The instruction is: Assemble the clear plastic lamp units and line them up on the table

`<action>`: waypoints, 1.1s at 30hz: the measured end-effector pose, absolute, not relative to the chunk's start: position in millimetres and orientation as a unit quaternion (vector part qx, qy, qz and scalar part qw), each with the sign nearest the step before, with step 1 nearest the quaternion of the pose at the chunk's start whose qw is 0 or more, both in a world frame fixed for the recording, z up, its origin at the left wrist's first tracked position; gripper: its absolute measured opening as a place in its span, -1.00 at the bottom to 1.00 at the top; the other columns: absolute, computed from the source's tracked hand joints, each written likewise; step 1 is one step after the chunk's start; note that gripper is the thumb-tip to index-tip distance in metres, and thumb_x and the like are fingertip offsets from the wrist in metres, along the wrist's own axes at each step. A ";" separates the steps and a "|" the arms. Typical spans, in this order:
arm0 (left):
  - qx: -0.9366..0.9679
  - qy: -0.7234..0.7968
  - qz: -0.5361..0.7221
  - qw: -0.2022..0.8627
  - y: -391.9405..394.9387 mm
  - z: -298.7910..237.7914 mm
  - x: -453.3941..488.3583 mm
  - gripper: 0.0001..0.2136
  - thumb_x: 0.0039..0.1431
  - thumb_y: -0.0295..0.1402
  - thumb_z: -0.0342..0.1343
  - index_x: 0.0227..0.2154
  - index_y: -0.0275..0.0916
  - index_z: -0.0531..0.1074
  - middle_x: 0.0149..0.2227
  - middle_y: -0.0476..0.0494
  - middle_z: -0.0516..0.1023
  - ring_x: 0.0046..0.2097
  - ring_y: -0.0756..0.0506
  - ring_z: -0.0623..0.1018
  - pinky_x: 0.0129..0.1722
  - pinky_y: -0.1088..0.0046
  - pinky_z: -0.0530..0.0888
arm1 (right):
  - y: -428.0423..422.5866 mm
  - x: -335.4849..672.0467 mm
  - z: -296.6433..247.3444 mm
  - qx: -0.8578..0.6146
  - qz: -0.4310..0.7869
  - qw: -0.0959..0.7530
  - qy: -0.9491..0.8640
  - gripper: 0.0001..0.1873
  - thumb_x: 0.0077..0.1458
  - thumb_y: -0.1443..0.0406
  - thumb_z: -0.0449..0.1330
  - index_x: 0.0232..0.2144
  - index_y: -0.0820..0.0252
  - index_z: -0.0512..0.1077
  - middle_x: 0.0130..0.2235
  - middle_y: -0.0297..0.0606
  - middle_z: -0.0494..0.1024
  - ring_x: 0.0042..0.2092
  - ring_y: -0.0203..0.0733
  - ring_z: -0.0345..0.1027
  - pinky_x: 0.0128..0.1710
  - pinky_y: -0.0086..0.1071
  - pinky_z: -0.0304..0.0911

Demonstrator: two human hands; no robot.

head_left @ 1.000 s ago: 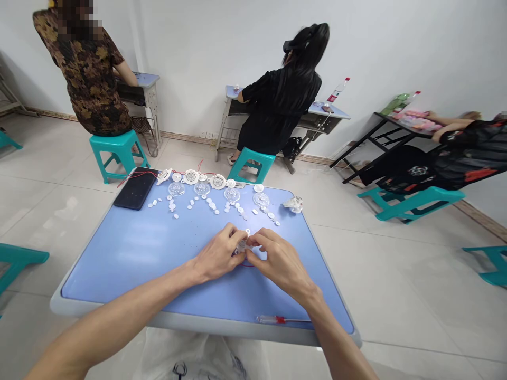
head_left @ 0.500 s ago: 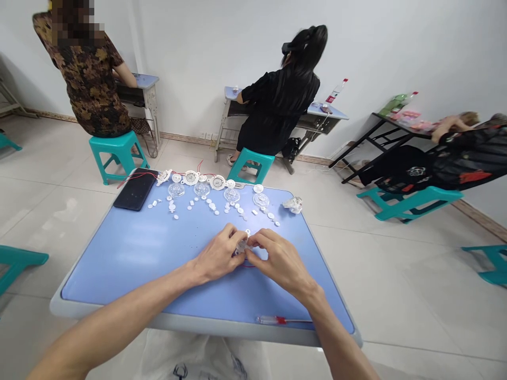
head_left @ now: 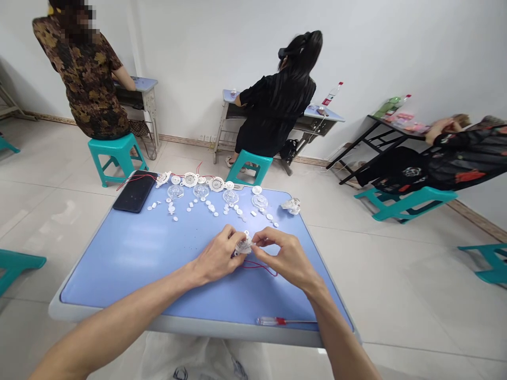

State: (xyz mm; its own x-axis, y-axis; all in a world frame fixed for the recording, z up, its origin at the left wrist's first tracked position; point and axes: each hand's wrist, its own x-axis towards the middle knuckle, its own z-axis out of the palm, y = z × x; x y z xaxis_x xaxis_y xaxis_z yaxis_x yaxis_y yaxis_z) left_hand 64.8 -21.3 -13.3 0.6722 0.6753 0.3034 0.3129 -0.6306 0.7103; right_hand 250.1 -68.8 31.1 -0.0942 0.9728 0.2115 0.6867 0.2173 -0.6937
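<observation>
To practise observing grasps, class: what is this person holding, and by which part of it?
A small clear plastic part, pinched at its opposite sides by the fingertips of the left hand and the right hand.

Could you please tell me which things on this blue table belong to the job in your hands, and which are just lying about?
Part of the job:
left hand
right hand
small clear plastic part, pinched between them
red wire
clear domes
small white pieces

Lying about:
dark phone
red-handled screwdriver, untouched for now
</observation>
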 end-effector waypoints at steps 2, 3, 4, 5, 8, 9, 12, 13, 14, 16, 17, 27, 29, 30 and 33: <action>0.856 0.287 0.284 0.321 -21.2 -12.9 64.6 -0.77 0.19 -0.44 0.08 -0.08 -0.18 0.33 -0.16 -0.10 0.31 -0.23 -0.07 0.42 -0.18 0.39 0.45 | -65.5 255.0 30.8 -0.594 0.234 0.345 -0.688 -0.88 0.06 0.21 0.17 -0.39 0.13 0.46 -0.36 -0.30 0.56 -0.32 -0.19 0.46 -0.22 -0.28 0.41; 0.857 0.287 0.284 0.321 -21.2 -12.8 64.5 -0.76 0.19 -0.44 0.08 -0.08 -0.18 0.33 -0.17 -0.09 0.30 -0.23 -0.07 0.42 -0.18 0.39 0.45 | -63.5 257.6 29.9 -0.597 0.239 0.350 -0.681 -0.86 0.05 0.20 0.18 -0.39 0.13 0.46 -0.36 -0.30 0.56 -0.32 -0.19 0.46 -0.22 -0.28 0.41; 0.857 0.288 0.284 0.319 -21.2 -12.9 64.4 -0.75 0.18 -0.45 0.09 -0.07 -0.18 0.33 -0.17 -0.09 0.30 -0.23 -0.07 0.42 -0.17 0.39 0.45 | -61.2 260.3 28.5 -0.599 0.242 0.354 -0.676 -0.85 0.05 0.19 0.18 -0.39 0.13 0.46 -0.36 -0.30 0.57 -0.32 -0.19 0.46 -0.22 -0.28 0.41; 0.858 0.289 0.283 0.316 -21.2 -13.0 64.3 -0.74 0.18 -0.45 0.09 -0.07 -0.17 0.32 -0.16 -0.09 0.30 -0.22 -0.07 0.42 -0.17 0.38 0.45 | -58.5 263.2 27.0 -0.600 0.241 0.356 -0.675 -0.84 0.05 0.18 0.18 -0.39 0.14 0.47 -0.35 -0.30 0.57 -0.31 -0.19 0.46 -0.21 -0.27 0.40; 0.861 0.295 0.278 0.309 -21.6 -13.5 64.0 -0.72 0.17 -0.45 0.10 -0.05 -0.17 0.32 -0.15 -0.09 0.30 -0.22 -0.07 0.42 -0.16 0.38 0.45 | -48.0 272.9 23.1 -0.601 0.204 0.350 -0.689 -0.84 0.07 0.19 0.18 -0.36 0.13 0.47 -0.31 -0.28 0.57 -0.28 -0.18 0.45 -0.16 -0.25 0.37; 0.861 0.296 0.277 0.308 -21.8 -13.5 63.9 -0.72 0.17 -0.45 0.10 -0.04 -0.18 0.32 -0.15 -0.10 0.30 -0.22 -0.07 0.42 -0.16 0.38 0.45 | -43.6 276.5 22.6 -0.601 0.180 0.340 -0.700 -0.85 0.07 0.20 0.17 -0.35 0.13 0.48 -0.31 -0.27 0.56 -0.27 -0.17 0.44 -0.16 -0.24 0.35; 0.858 0.294 0.280 0.313 -22.3 -12.8 63.6 -0.71 0.17 -0.46 0.10 -0.04 -0.17 0.31 -0.14 -0.10 0.31 -0.21 -0.07 0.43 -0.15 0.39 0.46 | -28.7 286.6 23.2 -0.604 0.101 0.279 -0.740 -0.86 0.09 0.22 0.16 -0.33 0.12 0.48 -0.35 -0.26 0.53 -0.27 -0.14 0.41 -0.19 -0.23 0.30; 0.857 0.294 0.282 0.316 -22.4 -12.5 63.5 -0.71 0.17 -0.46 0.10 -0.04 -0.17 0.31 -0.14 -0.10 0.31 -0.20 -0.06 0.44 -0.14 0.39 0.46 | -23.4 289.4 23.7 -0.604 0.081 0.256 -0.750 -0.86 0.10 0.22 0.16 -0.33 0.12 0.48 -0.36 -0.26 0.52 -0.27 -0.13 0.39 -0.22 -0.24 0.28; 0.856 0.293 0.283 0.318 -22.6 -12.1 63.5 -0.72 0.17 -0.46 0.09 -0.04 -0.17 0.31 -0.14 -0.10 0.31 -0.20 -0.06 0.44 -0.14 0.39 0.46 | -18.1 291.8 23.9 -0.605 0.065 0.235 -0.758 -0.86 0.11 0.23 0.15 -0.32 0.12 0.48 -0.38 -0.27 0.51 -0.27 -0.13 0.38 -0.24 -0.26 0.26; 0.855 0.293 0.283 0.320 -22.7 -11.5 63.3 -0.73 0.18 -0.46 0.09 -0.05 -0.17 0.32 -0.14 -0.10 0.31 -0.21 -0.06 0.43 -0.14 0.38 0.46 | -7.9 295.3 23.1 -0.604 0.043 0.206 -0.769 -0.85 0.12 0.23 0.14 -0.32 0.12 0.49 -0.41 -0.28 0.50 -0.29 -0.13 0.36 -0.29 -0.29 0.22; 0.855 0.294 0.284 0.320 -22.6 -11.3 63.3 -0.73 0.18 -0.46 0.09 -0.05 -0.17 0.32 -0.14 -0.10 0.31 -0.22 -0.06 0.43 -0.15 0.38 0.46 | -3.2 296.5 21.7 -0.604 0.035 0.197 -0.772 -0.85 0.13 0.23 0.14 -0.31 0.12 0.49 -0.43 -0.28 0.49 -0.30 -0.13 0.35 -0.31 -0.30 0.20; 0.857 0.297 0.276 0.319 -23.0 -10.8 64.2 -0.73 0.17 -0.46 0.09 -0.06 -0.19 0.32 -0.15 -0.11 0.31 -0.23 -0.07 0.42 -0.16 0.39 0.45 | 12.8 297.5 1.7 -0.596 -0.015 0.177 -0.783 -0.85 0.17 0.27 0.11 -0.28 0.14 0.48 -0.41 -0.26 0.50 -0.27 -0.11 0.35 -0.30 -0.30 0.14; 0.858 0.295 0.276 0.316 -23.0 -11.4 64.0 -0.73 0.18 -0.46 0.09 -0.06 -0.19 0.31 -0.14 -0.11 0.31 -0.22 -0.07 0.42 -0.15 0.38 0.45 | 12.9 296.6 2.1 -0.590 -0.025 0.165 -0.790 -0.84 0.18 0.27 0.11 -0.28 0.14 0.48 -0.39 -0.25 0.50 -0.26 -0.11 0.35 -0.28 -0.29 0.14; 0.859 0.295 0.276 0.315 -22.9 -11.7 63.9 -0.73 0.18 -0.46 0.08 -0.05 -0.19 0.31 -0.14 -0.11 0.30 -0.22 -0.07 0.42 -0.15 0.38 0.45 | 13.0 296.5 2.5 -0.588 -0.030 0.160 -0.792 -0.84 0.19 0.27 0.10 -0.27 0.14 0.48 -0.39 -0.25 0.51 -0.26 -0.10 0.34 -0.27 -0.29 0.14; 0.859 0.295 0.274 0.315 -22.6 -11.6 63.5 -0.73 0.18 -0.46 0.09 -0.05 -0.18 0.31 -0.14 -0.11 0.31 -0.21 -0.07 0.42 -0.15 0.39 0.45 | 13.2 297.0 3.1 -0.584 -0.041 0.145 -0.798 -0.84 0.21 0.27 0.10 -0.26 0.15 0.48 -0.38 -0.23 0.51 -0.24 -0.09 0.34 -0.27 -0.28 0.13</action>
